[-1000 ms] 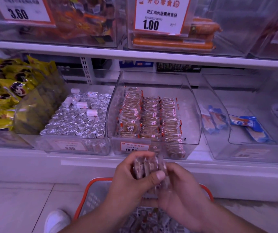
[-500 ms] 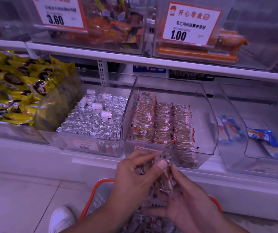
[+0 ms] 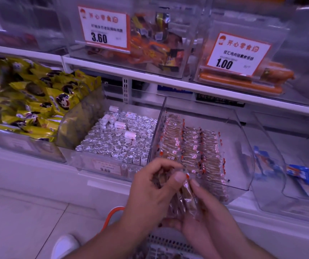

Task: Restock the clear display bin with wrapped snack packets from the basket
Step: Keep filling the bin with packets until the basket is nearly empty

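A bundle of clear-wrapped brown snack packets (image 3: 184, 198) is held between both hands just in front of the clear display bin (image 3: 241, 156). My left hand (image 3: 150, 191) grips the bundle from the left, thumb across its top. My right hand (image 3: 204, 212) cups it from below and the right. Inside the bin lie three neat rows of the same packets (image 3: 191, 146), with bare floor on the bin's right side. The orange-rimmed basket (image 3: 112, 214) sits below my arms, mostly hidden, more packets showing at the bottom edge.
Left of the bin stands a bin of silver foil-wrapped pieces (image 3: 116, 139), then yellow packets (image 3: 34, 98). A nearly bare bin with blue packets (image 3: 303, 180) is on the right. An upper shelf (image 3: 168, 81) with price-tagged bins overhangs. My white shoe (image 3: 64, 245) is on the tile floor.
The view has shifted left and closer to the shelf. Both hands have lifted the bundle higher, up against the front of the clear bin.
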A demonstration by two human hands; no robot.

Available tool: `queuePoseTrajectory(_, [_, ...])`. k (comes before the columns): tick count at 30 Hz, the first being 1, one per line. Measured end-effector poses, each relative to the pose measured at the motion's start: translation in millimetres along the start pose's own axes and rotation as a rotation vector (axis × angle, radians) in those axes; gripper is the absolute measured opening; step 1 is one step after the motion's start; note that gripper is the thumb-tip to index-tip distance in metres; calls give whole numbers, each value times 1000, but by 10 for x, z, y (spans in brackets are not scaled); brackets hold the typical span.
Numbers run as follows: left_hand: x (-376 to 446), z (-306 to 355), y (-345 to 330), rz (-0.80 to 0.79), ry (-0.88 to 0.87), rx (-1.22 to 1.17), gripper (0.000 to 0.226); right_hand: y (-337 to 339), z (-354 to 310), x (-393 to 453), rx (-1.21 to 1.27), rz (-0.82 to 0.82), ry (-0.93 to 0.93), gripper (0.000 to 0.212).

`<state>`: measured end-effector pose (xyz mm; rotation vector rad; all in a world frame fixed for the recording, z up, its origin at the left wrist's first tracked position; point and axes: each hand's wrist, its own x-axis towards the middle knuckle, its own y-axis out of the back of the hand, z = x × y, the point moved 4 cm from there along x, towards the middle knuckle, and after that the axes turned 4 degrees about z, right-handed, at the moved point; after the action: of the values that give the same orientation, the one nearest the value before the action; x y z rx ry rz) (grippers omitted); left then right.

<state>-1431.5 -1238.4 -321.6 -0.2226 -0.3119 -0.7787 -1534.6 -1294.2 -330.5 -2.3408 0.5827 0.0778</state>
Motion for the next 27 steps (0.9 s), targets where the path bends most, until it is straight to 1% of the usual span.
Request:
queuePoseTrajectory(2, [74,29,50,-4,-29,30,49,-31,-38,60,-82,3,-1,67])
queuePoseTrajectory(4, [155,75,79,-65,-84,103,58,-60,-155,101,-213,38,61,54])
queuePoseTrajectory(6, [253,103,138,-85,-133,204,64,-50,-372,189,-329,135,146,42])
queuePoseTrajectory(7, [327,92,214,-48,-123,214,62,-18,-516,247,-409,198,205,39])
queuePoseTrajectory(9, [471,44,429,119,-73,201,54,83,-790,411,-635,335,327,35])
queuePoseTrajectory(10, [518,-2,512,208,-48,216,49,122,-873,518,-720,381,371,32])
queuePoseTrajectory(11, [541,-63,533,258,-9,238,45,156,-884,638,-741,398,369,29])
queuePoseTrajectory(12, [532,-126,476,249,28,302,43,174,-832,762,-739,402,342,25])
queuePoseTrajectory(13, [478,-182,359,196,29,441,44,194,-768,865,-814,416,355,21])
queuePoseTrajectory(14, [400,-224,222,120,-18,598,46,194,-734,957,-981,432,414,16])
queuePoseTrajectory(15, [344,-264,123,53,-81,730,46,160,-727,1041,-1188,425,480,18])
queuePoseTrajectory(16, [332,-301,90,3,-127,788,44,144,-733,1109,-1373,386,526,27])
queuePoseTrajectory(17, [363,-334,127,-32,-138,801,42,169,-749,1148,-1479,336,523,35])
queuePoseTrajectory(20, [487,-358,385,-65,-101,749,40,297,-757,1085,-1589,191,483,45])
queuePoseTrajectory(22, [480,-315,445,-101,-132,763,39,331,-674,1050,-1693,100,512,48])
queuePoseTrajectory(25, [475,-292,380,-150,-188,857,38,305,-653,1081,-1736,102,558,52])
queuePoseTrajectory(27, [498,-298,360,-163,-196,889,37,264,-649,1116,-1805,80,566,47])
